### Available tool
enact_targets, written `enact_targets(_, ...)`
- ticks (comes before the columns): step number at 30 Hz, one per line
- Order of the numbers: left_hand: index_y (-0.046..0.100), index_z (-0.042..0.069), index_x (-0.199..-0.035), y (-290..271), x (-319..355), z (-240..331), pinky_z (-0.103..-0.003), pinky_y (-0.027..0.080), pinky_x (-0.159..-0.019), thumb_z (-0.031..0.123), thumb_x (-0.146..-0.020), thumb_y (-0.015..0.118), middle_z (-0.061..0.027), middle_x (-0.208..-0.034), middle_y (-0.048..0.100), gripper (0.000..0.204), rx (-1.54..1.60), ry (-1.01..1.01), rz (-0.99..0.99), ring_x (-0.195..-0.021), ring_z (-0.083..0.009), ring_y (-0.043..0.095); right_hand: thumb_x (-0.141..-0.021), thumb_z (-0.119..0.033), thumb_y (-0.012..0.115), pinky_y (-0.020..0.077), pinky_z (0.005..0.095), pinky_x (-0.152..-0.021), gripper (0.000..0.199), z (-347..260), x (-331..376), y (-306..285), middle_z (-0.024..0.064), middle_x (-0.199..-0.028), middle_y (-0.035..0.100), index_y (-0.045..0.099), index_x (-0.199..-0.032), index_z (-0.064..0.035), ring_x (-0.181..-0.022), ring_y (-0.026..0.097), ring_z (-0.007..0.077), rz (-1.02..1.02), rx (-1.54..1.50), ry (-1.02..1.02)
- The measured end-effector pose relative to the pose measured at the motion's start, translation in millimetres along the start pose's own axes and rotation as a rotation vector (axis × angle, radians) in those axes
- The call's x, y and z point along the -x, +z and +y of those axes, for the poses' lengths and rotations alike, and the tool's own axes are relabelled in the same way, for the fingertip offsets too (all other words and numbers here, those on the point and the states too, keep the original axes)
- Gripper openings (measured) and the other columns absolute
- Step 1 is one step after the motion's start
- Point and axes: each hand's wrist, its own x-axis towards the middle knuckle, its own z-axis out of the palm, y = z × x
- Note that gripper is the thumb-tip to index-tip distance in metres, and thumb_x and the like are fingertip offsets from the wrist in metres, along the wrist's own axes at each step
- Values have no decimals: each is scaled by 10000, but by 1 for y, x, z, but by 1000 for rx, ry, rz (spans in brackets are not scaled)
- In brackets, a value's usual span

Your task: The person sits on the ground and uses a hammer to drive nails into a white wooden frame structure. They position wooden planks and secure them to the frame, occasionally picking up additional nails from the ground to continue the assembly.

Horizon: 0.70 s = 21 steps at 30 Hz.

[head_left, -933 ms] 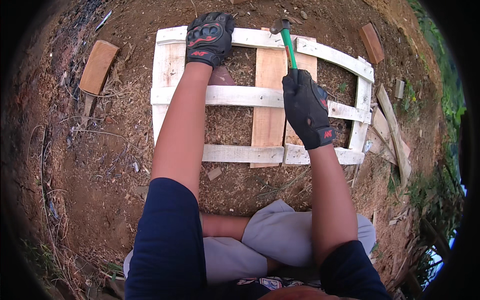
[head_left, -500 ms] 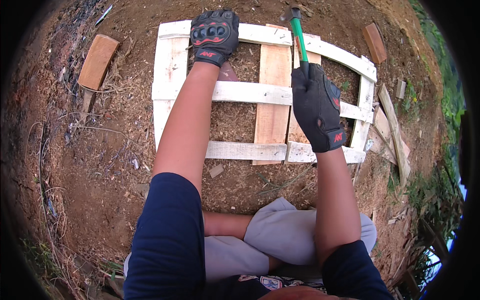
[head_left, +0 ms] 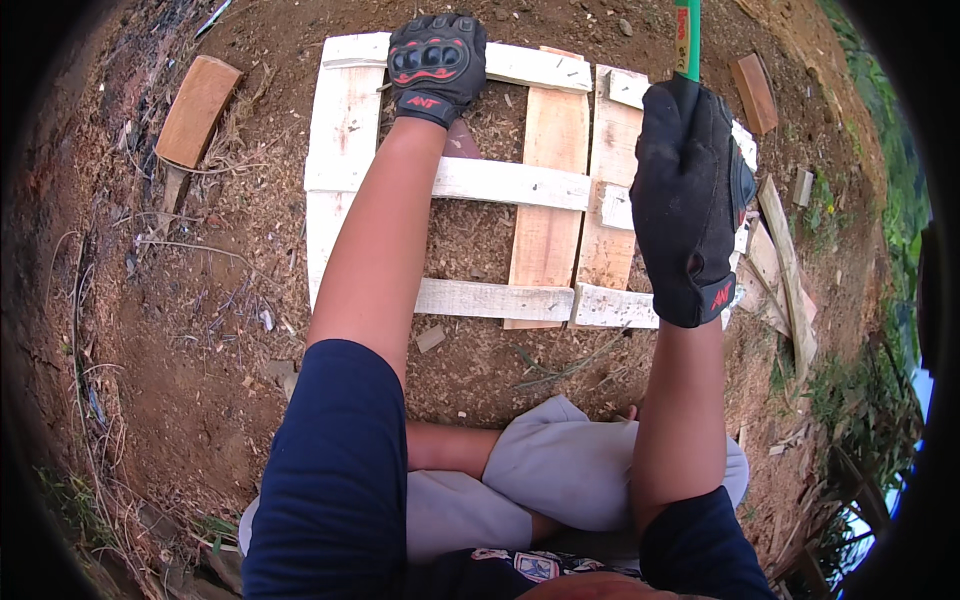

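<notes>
My right hand [head_left: 688, 205], in a black glove, is closed round the handle of a hammer [head_left: 687, 40]. The green and black handle points away from me, and the hammer's head is beyond the upper edge of the view. My left hand [head_left: 436, 65], gloved too, rests closed over the far slat of a wooden frame [head_left: 510, 185]. Whatever its fingers grip besides the slat is hidden under the glove. White-painted slats cross bare and white upright boards in this frame, which lies flat on the ground. A narrow gap splits it near two bare boards [head_left: 552, 150].
A reddish-brown block [head_left: 200, 110] lies at the far left, another brown block [head_left: 754, 92] at the far right. Loose wood strips [head_left: 790, 270] lie right of the frame. Wood chips litter the soil. My crossed legs [head_left: 560, 460] are close to the frame's near edge.
My right hand has risen and shifted right with the hammer, whose head has left the view. The left hand stays on the far slat, nearly in place.
</notes>
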Motion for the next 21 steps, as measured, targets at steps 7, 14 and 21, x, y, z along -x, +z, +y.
enact_targets(7, 789, 147, -1008, -4, -6, 11, -507, 536, -967, 344, -1039, 541, -101, -1051, 788, 319, 31, -9, -38, -1016, -327, 734, -1113, -314, 543, 513, 525, -734, 296, 48, 26, 47, 192, -868, 682, 659, -1063, -46, -835, 683, 416, -305, 130, -39)
enact_targets(14, 790, 141, -1000, -10, -2, 4, -504, 539, -971, 351, -1045, 537, -109, -1067, 791, 333, 21, -35, -59, -1026, -334, 736, -1123, -310, 538, 494, 507, -688, 296, 6, 5, 14, 151, -822, 653, 664, -1042, -54, -760, 646, 380, 75, -96, -13)
enact_targets(21, 797, 138, -1004, -11, -6, 14, -505, 550, -964, 358, -1045, 533, -117, -1068, 792, 346, 37, -39, -37, -1024, -339, 736, -1095, -249, 550, 552, 538, -668, 236, 54, 34, 54, 207, -828, 683, 623, -1034, -33, -767, 707, 414, -251, 225, 24)
